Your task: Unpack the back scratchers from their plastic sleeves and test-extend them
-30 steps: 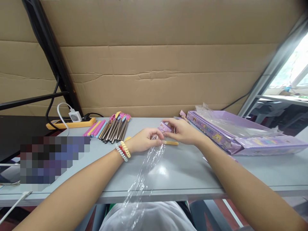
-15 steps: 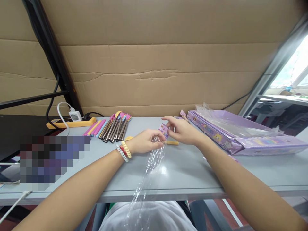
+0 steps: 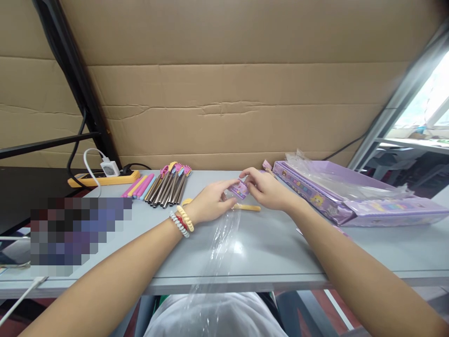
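My left hand [image 3: 212, 200], with coil bands round the wrist, is closed on the top of a long clear plastic bag [image 3: 224, 241]. The bag trails down over the table's front edge towards my lap. A small printed purple card [image 3: 239, 189] is at the bag's top, between both hands. My right hand [image 3: 267, 188] pinches the card's right side, its fingers curled. A yellow stick-like piece [image 3: 249, 208] lies on the table just below the hands. The left fingertips touch the card's left side; how card and bag join is unclear.
Several metal-tubed sticks with colourful tops [image 3: 170, 185] lie at left, beside pink, yellow and blue tubes [image 3: 142, 186]. A yellow power strip [image 3: 105, 180] sits behind them. At right stands an open purple box [image 3: 315, 199] holding clear plastic. Cardboard [image 3: 238, 84] walls the back.
My left hand has moved slightly up, its fingers now extended to the purple card. The bag's top has opened out flatter. My right hand has shifted a little and still holds the card.
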{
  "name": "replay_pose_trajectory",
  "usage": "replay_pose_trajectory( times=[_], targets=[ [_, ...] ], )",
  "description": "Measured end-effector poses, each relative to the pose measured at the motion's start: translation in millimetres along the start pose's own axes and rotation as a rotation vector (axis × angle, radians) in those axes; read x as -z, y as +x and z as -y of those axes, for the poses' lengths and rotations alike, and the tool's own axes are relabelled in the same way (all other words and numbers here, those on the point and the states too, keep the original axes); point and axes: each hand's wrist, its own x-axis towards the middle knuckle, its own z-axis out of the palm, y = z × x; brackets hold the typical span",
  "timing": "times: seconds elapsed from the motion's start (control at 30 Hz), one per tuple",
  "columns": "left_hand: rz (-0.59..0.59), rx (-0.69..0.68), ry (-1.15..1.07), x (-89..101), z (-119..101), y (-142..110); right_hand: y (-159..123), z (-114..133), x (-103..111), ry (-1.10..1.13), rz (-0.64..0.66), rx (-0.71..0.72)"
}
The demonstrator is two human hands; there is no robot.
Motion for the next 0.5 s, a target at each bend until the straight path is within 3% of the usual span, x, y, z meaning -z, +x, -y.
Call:
replay_pose_trajectory(
  times=[0.3, 0.5],
  targets=[
    [0.079, -0.039, 0.037, 1.2, -1.0, -0.2, 0.4, -0.8, 0.5, 0.094, -0.051, 0.004],
    [0.109, -0.077, 0.111, -0.1, 2.1, -1.5, 2.9, -2.6, -1.5, 0.076, -0.116, 0.129]
  ],
)
